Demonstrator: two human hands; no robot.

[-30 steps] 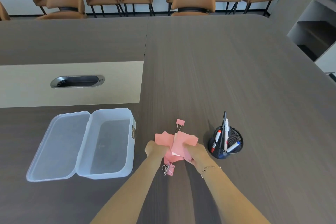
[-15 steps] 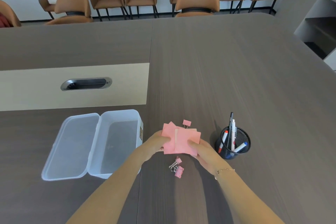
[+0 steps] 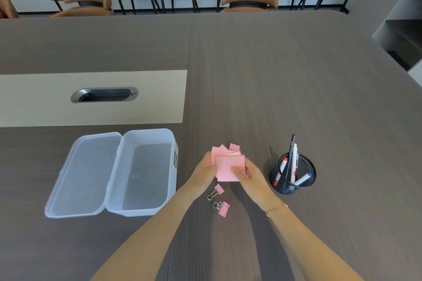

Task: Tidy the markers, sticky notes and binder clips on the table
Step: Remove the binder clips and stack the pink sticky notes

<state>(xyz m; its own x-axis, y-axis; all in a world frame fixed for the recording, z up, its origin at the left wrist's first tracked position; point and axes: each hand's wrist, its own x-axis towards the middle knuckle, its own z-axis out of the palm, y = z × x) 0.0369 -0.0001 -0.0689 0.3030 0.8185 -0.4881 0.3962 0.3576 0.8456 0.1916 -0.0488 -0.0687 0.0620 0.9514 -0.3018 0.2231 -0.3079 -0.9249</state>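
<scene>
Both hands meet over the dark wood table (image 3: 285, 80), near its front edge. The left hand (image 3: 204, 170) grips the left side of a stack of pink sticky notes (image 3: 228, 170); the right hand (image 3: 250, 173) clamps the stack's right side, thumb on top. The stack is held off the surface, roughly square, its face tilted up toward the person; several sheets fan out unevenly at its 11 o'clock corner.

A pink binder clip (image 3: 234, 147) shows at 12 o'clock of the stack; whether it touches the notes cannot be determined. Two more binder clips (image 3: 220, 201) lie on the table at 6 o'clock, wire handles pointing toward 8 to 9 o'clock.

At 3 o'clock of the hands stands a black mesh cup (image 3: 293, 177) holding markers (image 3: 302, 179) and pens, leaning variously, most tips upward toward 12 o'clock.

At 9 o'clock sits a clear plastic box (image 3: 143, 173), lid (image 3: 85, 175) hinged open to its left, long axis running 12 to 6.
</scene>
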